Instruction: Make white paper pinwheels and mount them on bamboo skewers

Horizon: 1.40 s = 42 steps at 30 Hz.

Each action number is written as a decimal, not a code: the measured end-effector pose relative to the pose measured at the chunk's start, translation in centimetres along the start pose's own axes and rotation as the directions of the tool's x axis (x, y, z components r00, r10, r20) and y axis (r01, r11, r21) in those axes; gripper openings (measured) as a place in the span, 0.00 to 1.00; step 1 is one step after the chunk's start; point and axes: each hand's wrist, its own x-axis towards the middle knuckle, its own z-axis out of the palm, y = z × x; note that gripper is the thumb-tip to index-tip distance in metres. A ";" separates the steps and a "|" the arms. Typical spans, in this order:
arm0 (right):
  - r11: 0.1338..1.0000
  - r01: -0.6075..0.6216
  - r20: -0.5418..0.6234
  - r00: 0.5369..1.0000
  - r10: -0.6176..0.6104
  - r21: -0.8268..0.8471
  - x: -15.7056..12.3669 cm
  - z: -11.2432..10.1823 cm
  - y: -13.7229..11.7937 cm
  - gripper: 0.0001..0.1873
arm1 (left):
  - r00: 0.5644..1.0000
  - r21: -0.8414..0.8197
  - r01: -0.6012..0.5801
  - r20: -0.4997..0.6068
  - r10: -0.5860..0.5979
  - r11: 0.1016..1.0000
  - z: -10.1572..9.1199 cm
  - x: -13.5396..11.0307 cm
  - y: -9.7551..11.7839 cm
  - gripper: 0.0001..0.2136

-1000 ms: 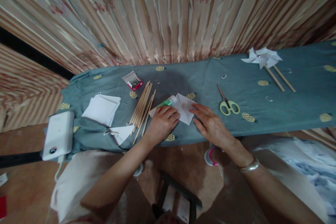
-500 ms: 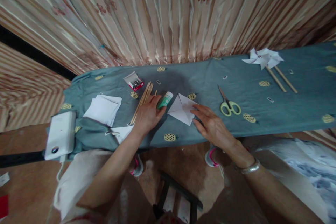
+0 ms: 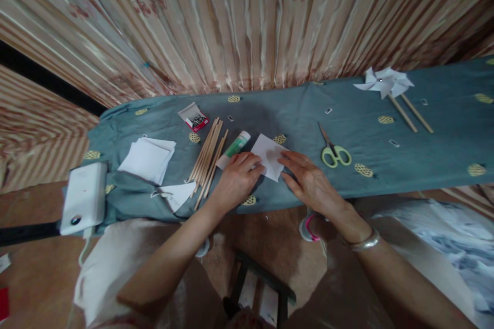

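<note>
A white paper square (image 3: 269, 157) lies in front of me between my hands, turned cornerwise. My left hand (image 3: 240, 175) has its bent fingers on the left edge of the paper. At the opposite edge, my right hand (image 3: 304, 177) grips the paper between thumb and fingers. A green-and-white glue stick (image 3: 238, 145) lies just beyond my left hand. Left of it is a loose bundle of thin wooden sticks (image 3: 208, 153). Green-handled scissors (image 3: 335, 153) rest to the right of my right hand.
Two paper pinwheels on sticks (image 3: 386, 82) lie at the far right. Toward the left are a small open box of metal pins (image 3: 196, 119), a stack of white paper (image 3: 144, 160), a cut paper piece (image 3: 178, 195) and a white device with a cable (image 3: 84, 198). Pineapple-patterned cloth (image 3: 297, 190) covers the table.
My left hand has moved right, from over the sticks and glue stick to the paper's left edge. The sticks now show fully. My right hand has stayed at the paper.
</note>
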 end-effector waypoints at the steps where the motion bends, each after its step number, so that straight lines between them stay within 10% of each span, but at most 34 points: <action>1: 1.000 -0.003 0.004 1.000 0.003 0.001 0.0 0.0 0.0 0.17 | 1.000 -0.005 -0.002 0.002 0.002 1.000 0.0 0.0 0.1 0.07; 42: 0.902 -0.265 0.047 0.963 0.266 0.341 -1.5 0.1 -2.3 0.04 | 0.986 -0.501 0.152 0.016 -0.167 0.852 0.5 -2.4 3.8 0.12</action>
